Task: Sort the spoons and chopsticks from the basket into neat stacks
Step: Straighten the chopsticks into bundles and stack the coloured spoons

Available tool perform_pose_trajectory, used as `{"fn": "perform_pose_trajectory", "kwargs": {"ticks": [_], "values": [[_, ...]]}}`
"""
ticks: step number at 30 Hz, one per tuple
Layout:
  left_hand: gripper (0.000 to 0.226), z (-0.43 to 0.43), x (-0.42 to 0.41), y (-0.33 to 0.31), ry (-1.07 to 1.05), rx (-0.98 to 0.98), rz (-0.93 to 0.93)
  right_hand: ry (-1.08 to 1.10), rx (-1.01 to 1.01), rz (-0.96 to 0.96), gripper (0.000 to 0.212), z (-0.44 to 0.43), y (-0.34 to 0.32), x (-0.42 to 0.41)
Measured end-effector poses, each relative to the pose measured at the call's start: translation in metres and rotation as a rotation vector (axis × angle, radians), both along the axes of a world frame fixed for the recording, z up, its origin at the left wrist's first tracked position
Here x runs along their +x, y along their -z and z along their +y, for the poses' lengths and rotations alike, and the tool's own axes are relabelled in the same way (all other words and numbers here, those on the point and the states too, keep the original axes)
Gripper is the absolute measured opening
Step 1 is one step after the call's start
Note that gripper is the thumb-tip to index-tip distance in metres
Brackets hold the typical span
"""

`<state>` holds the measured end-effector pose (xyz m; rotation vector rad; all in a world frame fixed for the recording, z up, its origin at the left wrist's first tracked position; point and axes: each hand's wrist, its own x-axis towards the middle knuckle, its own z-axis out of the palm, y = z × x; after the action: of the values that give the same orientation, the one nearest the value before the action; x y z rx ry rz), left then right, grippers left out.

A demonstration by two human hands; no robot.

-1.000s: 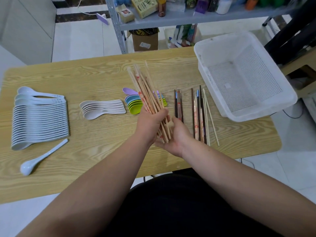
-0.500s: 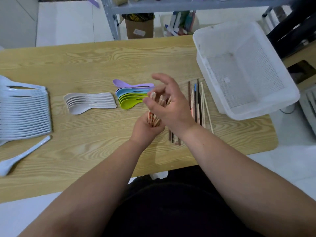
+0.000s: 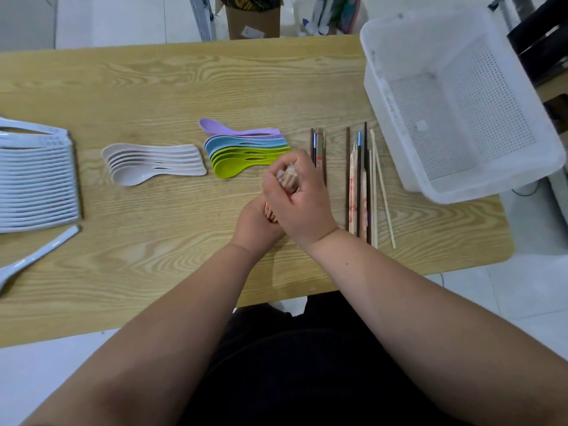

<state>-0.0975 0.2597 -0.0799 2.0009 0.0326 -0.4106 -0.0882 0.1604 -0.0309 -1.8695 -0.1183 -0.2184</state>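
Since half a second back the right hand (image 3: 299,198) has closed. Its fingers, then spread above the stick ends, now curl round the top of the chopstick bundle (image 3: 287,178). That bundle, fanned out a second ago, is gathered and points end-on at the camera. The left hand (image 3: 256,227) grips the lower part, fingers wrapped round it. All this sits just right of the coloured spoons (image 3: 246,149), on the person's side of them; whether the bundle's foot touches the table (image 3: 184,87) I cannot tell. These sticks should be light and stiff, but their sleeves (paper, by the look) will likely slide on one another, so an even squeeze round the middle seems safest. Sorted chopsticks (image 3: 359,186) lie further right of the spoons, the basket (image 3: 373,87) further still.
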Motion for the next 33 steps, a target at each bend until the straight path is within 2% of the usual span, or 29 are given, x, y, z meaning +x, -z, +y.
{"fn": "perform_pose_trajectory", "kwargs": {"ticks": [2, 4, 6, 8, 10, 13, 18, 29, 33], "values": [[0.040, 0.000, 0.002, 0.002, 0.030, 0.096, -0.031, -0.049, 0.037, 0.090, 0.021, -0.002, -0.006, 0.003], [0.021, 0.002, 0.002, 0.004, -0.001, 0.123, 0.014, -0.080, 0.131, 0.206, 0.039, -0.016, -0.010, 0.007], [0.013, 0.002, 0.002, 0.003, -0.062, 0.095, 0.105, -0.001, 0.147, 0.279, 0.039, -0.039, -0.003, 0.007], [0.015, 0.001, 0.002, 0.001, -0.077, 0.096, 0.194, 0.109, -0.112, 0.377, 0.034, -0.068, 0.015, 0.003], [0.014, -0.001, 0.003, 0.002, -0.078, 0.106, 0.276, 0.104, -0.392, 0.579, 0.031, -0.093, 0.037, -0.002], [0.025, -0.011, 0.007, 0.007, -0.094, 0.124, 0.339, -0.019, -0.506, 0.796, 0.043, -0.109, 0.059, -0.007], [0.031, -0.034, 0.022, 0.013, -0.129, 0.217, 0.335, -0.103, -0.603, 0.828, 0.052, -0.109, 0.068, 0.010], [0.037, -0.070, 0.049, 0.022, -0.157, 0.297, 0.339, -0.159, -0.732, 0.795, 0.041, -0.116, 0.067, 0.024], [0.036, -0.065, 0.047, 0.025, -0.203, 0.230, 0.369, -0.125, -0.766, 0.832, 0.033, -0.116, 0.061, 0.027]]}}
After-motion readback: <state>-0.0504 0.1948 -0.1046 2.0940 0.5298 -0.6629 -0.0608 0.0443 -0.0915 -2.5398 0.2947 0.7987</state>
